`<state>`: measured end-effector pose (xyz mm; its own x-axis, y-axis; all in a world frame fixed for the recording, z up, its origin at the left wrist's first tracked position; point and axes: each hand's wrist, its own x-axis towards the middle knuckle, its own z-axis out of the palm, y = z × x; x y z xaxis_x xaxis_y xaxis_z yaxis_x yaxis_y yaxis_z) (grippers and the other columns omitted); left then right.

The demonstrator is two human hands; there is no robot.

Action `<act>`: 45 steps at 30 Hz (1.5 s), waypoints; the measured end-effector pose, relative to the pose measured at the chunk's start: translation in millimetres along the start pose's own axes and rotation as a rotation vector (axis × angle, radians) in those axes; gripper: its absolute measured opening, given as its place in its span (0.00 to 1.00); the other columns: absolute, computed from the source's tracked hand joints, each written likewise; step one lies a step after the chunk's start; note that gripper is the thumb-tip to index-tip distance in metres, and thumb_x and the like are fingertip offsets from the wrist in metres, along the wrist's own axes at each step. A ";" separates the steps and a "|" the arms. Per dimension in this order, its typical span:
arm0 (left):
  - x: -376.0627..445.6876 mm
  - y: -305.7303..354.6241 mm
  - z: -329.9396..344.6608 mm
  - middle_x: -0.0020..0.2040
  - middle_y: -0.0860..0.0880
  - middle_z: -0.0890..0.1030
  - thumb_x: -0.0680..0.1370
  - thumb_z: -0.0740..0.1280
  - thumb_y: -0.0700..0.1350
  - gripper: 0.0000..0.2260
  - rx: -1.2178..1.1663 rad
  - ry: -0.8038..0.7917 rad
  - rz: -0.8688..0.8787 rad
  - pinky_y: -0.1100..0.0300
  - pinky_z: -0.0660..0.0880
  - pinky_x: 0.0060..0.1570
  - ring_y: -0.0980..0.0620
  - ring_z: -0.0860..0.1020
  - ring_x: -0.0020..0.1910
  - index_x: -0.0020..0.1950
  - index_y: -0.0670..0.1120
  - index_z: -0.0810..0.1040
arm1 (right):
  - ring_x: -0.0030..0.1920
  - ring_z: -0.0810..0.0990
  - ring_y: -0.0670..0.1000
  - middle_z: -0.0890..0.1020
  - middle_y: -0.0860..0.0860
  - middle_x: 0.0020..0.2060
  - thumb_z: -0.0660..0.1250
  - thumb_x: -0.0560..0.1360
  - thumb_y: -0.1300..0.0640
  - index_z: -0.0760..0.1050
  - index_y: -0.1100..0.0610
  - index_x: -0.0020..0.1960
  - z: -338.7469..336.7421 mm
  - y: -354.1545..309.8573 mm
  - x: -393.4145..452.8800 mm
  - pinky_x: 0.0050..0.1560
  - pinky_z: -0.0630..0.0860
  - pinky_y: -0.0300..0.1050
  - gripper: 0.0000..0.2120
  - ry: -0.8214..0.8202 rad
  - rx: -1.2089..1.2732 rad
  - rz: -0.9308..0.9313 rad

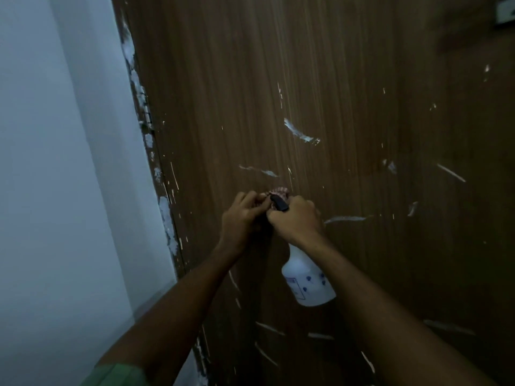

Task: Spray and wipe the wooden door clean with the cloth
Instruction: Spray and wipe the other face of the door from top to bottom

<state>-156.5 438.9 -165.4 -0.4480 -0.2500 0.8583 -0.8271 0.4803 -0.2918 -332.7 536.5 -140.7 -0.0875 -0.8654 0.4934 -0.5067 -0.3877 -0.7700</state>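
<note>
The wooden door fills the view, upright and close, its brown grain streaked with white paint smears that run from mid-height down toward the bottom. Right in front of it, at about the middle, sits the cloth, a small bunched wad with a reddish pattern, only its top showing above the knuckles. The left hand is curled closed on that cloth from the left side. The right hand is wrapped tight around the neck of the spray bottle, whose white body hangs below the wrist while the black nozzle points up toward the cloth. Both hands are touching or nearly so, nozzle right against the fabric. My read: the cloth is being wetted rather than the door.

Further out, the door's left edge carries thick white crusts, and beyond it stands a pale wall.

The risks from here: with the nozzle this close, a squeeze could soak the fingers and drip down the panel. The light is dim, so faint streaks may get missed. And those smears look dried on, so hard rubbing might scuff the finish.
</note>
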 end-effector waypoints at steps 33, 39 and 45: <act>54.0 20.8 8.6 0.63 0.46 0.76 0.75 0.74 0.41 0.19 -0.042 0.085 -0.066 0.60 0.71 0.44 0.50 0.70 0.55 0.67 0.46 0.81 | 0.36 0.81 0.57 0.82 0.56 0.34 0.70 0.78 0.49 0.79 0.57 0.41 -35.5 36.5 16.0 0.42 0.80 0.57 0.13 0.136 0.028 -0.017; 72.2 15.8 -7.6 0.57 0.48 0.79 0.75 0.69 0.37 0.16 -0.196 0.284 -0.523 0.52 0.77 0.46 0.48 0.76 0.53 0.62 0.47 0.83 | 0.33 0.78 0.55 0.80 0.56 0.33 0.70 0.78 0.50 0.79 0.59 0.40 -44.1 42.8 16.8 0.40 0.80 0.56 0.14 0.128 -0.009 -0.015; 69.0 52.6 13.6 0.66 0.45 0.77 0.75 0.73 0.41 0.23 0.038 0.004 0.177 0.61 0.69 0.39 0.48 0.71 0.56 0.71 0.47 0.79 | 0.35 0.80 0.53 0.82 0.54 0.35 0.69 0.78 0.49 0.79 0.55 0.41 -69.5 50.8 14.7 0.43 0.80 0.56 0.12 0.132 -0.017 -0.011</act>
<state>-235.6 435.5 -127.3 -0.5864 -0.1605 0.7939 -0.7475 0.4847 -0.4542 -419.4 526.1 -144.4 -0.1934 -0.8111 0.5520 -0.5224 -0.3911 -0.7577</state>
